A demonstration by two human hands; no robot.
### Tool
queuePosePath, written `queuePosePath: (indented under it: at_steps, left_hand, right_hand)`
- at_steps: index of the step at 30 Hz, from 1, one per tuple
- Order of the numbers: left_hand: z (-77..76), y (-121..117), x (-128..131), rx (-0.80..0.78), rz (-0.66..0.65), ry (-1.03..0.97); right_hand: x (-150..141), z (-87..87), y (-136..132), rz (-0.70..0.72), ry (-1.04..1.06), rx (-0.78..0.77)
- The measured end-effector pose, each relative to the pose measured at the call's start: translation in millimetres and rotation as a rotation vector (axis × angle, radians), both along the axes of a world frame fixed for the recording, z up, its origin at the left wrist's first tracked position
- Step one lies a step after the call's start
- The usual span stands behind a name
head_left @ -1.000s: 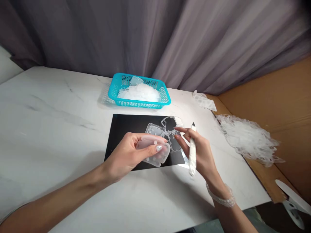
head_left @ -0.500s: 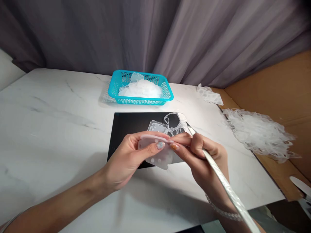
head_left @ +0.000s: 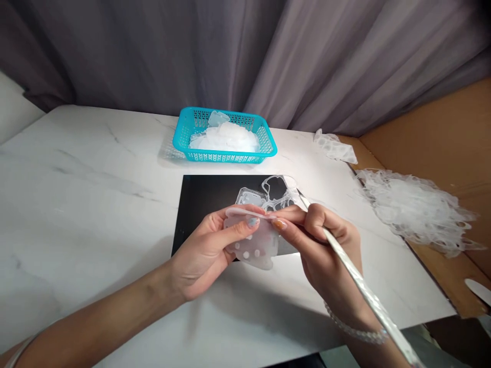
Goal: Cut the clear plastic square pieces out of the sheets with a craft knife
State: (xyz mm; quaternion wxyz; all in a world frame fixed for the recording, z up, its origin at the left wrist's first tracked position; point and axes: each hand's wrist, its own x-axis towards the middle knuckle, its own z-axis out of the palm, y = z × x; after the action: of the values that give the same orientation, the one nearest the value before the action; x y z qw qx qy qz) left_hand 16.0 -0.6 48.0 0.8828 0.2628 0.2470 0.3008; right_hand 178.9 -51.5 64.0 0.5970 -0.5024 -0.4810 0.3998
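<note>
My left hand [head_left: 207, 248] is closed on a frosted, translucent moulded piece [head_left: 255, 245] with small round holes, its thumb pressed on the face near the top edge. My right hand [head_left: 326, 243] pinches that same edge between thumb and fingertips. Tucked through the right hand is a long, slim knife-like tool [head_left: 358, 278] with a white wrapped handle; its thin dark tip points up and away. Behind the fingers, a second translucent piece [head_left: 250, 196] and a clear cut-out frame of scrap [head_left: 276, 188] lie on the black mat [head_left: 207, 194].
A blue perforated basket [head_left: 226, 156] with a heap of frosted pieces stands at the back of the marbled white table [head_left: 95, 204]. To the right, a large pile of clear scrap [head_left: 418, 209] lies by a brown cardboard panel [head_left: 433, 138]. A smaller scrap bundle [head_left: 335, 147] lies behind it.
The held piece has tilted so more of its face and holes shows. Both hands keep their grip on its edge. The whole view has shifted slightly.
</note>
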Motion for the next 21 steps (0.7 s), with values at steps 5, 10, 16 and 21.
queuePosePath:
  at_steps: [5,10,16,21]
  left_hand:
    - [-3.9,11,-4,0.067,-0.029,0.042]
    - [-2.1,19,-7,0.140,-0.100,0.097]
    - [1.6,18,-8,0.073,-0.061,0.108]
    - [2.3,16,-6,0.038,-0.019,0.117]
  right_hand:
    - [13,-11.6,10,-0.121,0.087,-0.075]
    - [23,-14.9,21,-0.134,0.250,-0.118]
    - [25,-18.9,23,-0.110,0.276,-0.126]
    - [29,-22.3,24,-0.085,0.284,-0.150]
